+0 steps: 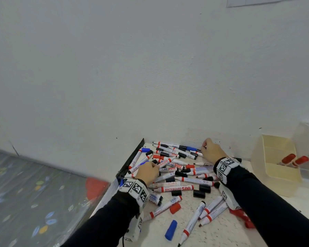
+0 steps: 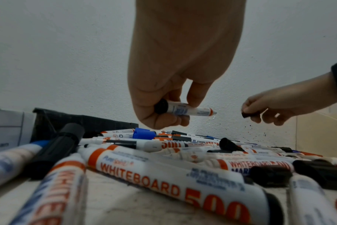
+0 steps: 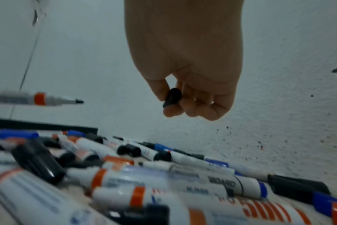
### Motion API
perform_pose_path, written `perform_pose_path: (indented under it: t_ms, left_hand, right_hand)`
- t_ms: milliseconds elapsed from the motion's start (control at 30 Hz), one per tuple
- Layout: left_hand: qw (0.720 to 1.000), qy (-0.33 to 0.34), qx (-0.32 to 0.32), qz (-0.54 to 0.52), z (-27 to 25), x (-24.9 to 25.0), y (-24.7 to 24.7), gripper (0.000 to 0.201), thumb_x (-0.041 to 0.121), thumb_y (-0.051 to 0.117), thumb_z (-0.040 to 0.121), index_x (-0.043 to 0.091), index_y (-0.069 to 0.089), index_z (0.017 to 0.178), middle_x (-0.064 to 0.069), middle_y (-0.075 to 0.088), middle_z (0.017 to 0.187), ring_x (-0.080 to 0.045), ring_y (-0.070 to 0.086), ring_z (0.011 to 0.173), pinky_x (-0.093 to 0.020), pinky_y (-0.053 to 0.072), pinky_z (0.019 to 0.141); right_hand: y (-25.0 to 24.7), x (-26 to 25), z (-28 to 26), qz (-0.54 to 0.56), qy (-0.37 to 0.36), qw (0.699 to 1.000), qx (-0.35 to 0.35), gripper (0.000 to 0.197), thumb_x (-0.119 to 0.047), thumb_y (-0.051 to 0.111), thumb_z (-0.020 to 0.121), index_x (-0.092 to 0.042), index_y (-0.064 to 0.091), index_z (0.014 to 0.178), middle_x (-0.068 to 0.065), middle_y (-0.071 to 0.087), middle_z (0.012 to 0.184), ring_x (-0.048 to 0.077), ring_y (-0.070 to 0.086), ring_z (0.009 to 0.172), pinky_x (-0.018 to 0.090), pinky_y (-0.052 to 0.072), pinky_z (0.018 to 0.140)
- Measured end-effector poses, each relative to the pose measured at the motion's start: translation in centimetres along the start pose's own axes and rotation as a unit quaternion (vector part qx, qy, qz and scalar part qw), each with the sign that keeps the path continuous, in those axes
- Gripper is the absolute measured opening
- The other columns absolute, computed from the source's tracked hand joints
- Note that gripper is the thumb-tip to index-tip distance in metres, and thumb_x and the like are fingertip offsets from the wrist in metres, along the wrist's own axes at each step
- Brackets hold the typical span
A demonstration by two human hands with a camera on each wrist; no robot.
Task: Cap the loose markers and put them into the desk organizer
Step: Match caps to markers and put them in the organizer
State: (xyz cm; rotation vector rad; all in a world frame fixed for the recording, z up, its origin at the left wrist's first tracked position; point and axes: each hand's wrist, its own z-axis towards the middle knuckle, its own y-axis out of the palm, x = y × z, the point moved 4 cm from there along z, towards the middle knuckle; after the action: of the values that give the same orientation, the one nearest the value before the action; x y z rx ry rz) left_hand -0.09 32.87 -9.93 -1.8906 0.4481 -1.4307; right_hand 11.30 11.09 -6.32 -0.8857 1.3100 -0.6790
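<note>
Several uncapped and capped whiteboard markers (image 1: 178, 175) lie piled on the speckled table (image 1: 218, 229) against the wall. My left hand (image 2: 175, 112) grips a white marker (image 2: 190, 109) with a black end, raised over the pile; its black tip (image 3: 79, 101) points toward my right hand. My right hand (image 3: 173, 103) pinches a small black cap (image 3: 173, 97) near the wall, a short way right of that tip. In the head view the left hand (image 1: 150, 168) is over the pile's left side and the right hand (image 1: 206, 146) at its far edge. The cream desk organizer (image 1: 282, 182) stands at the right with two red-capped markers (image 1: 292, 160) inside.
Loose black caps (image 1: 202, 191), a red cap (image 1: 175, 208) and a blue cap (image 1: 170, 229) lie among the markers. A black strip (image 1: 132, 157) runs along the table's left edge, with a patterned floor (image 1: 34, 202) below. A clear container (image 1: 305, 138) stands behind the organizer.
</note>
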Motion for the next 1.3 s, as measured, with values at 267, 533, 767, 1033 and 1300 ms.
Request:
perform_pose_path:
  t_ms: [267, 533, 767, 1033, 1300]
  left_hand:
    - [0.999, 0.027, -0.003, -0.030, -1.6, 1.5, 0.8, 0.026, 0.025, 0.041, 0.098, 0.010, 0.057, 0.111, -0.002, 0.059, 0.094, -0.007, 0.048, 0.069, -0.021, 0.041, 0.066]
    - [0.995, 0.083, -0.032, -0.037, -3.9, 3.6, 2.0, 0.024, 0.024, 0.041, 0.099, 0.012, 0.055, 0.113, 0.006, 0.052, 0.084, -0.003, 0.045, 0.065, -0.014, 0.036, 0.055]
    - [0.991, 0.115, -0.045, -0.044, -5.4, 5.0, 2.7, 0.021, 0.023, 0.041, 0.099, 0.013, 0.056, 0.107, 0.005, 0.052, 0.082, -0.004, 0.046, 0.067, -0.013, 0.037, 0.058]
    - [0.982, 0.158, -0.081, -0.060, -7.5, 6.5, 2.7, 0.016, 0.027, 0.045, 0.097, 0.018, 0.058, 0.099, 0.007, 0.052, 0.078, -0.003, 0.045, 0.065, -0.013, 0.035, 0.056]
    - [0.973, 0.228, -0.036, -0.008, -9.2, 7.8, 2.2, 0.036, 0.029, 0.059, 0.090, 0.017, 0.059, 0.124, 0.004, 0.063, 0.115, -0.004, 0.057, 0.095, -0.013, 0.040, 0.083]
  right_hand:
    - [-1.0, -1.7, -2.8, 0.153, -0.037, 0.987, 0.015, 0.029, -0.012, 0.044, 0.097, -0.008, 0.044, 0.125, 0.009, 0.054, 0.115, 0.018, 0.054, 0.095, 0.024, 0.045, 0.079]
    - [-1.3, -1.7, -7.4, 0.221, -0.060, 0.972, 0.054, 0.028, -0.005, 0.050, 0.093, -0.010, 0.052, 0.120, 0.007, 0.057, 0.119, 0.013, 0.055, 0.102, 0.022, 0.045, 0.091]
    - [-2.3, -0.5, -9.5, 0.254, -0.032, 0.966, 0.044, 0.023, -0.006, 0.054, 0.091, -0.013, 0.053, 0.113, 0.006, 0.059, 0.113, 0.013, 0.059, 0.093, 0.019, 0.047, 0.080]
    - [-2.3, 0.7, -10.8, 0.193, -0.012, 0.981, -0.026, 0.020, -0.035, 0.044, 0.097, -0.017, 0.053, 0.095, 0.000, 0.057, 0.080, 0.010, 0.050, 0.068, 0.026, 0.044, 0.070]
    - [-2.4, 1.4, -11.8, 0.164, 0.052, 0.985, -0.023, 0.047, -0.045, 0.025, 0.100, -0.021, 0.035, 0.061, -0.004, 0.034, 0.060, 0.010, 0.034, 0.056, 0.023, 0.029, 0.057]
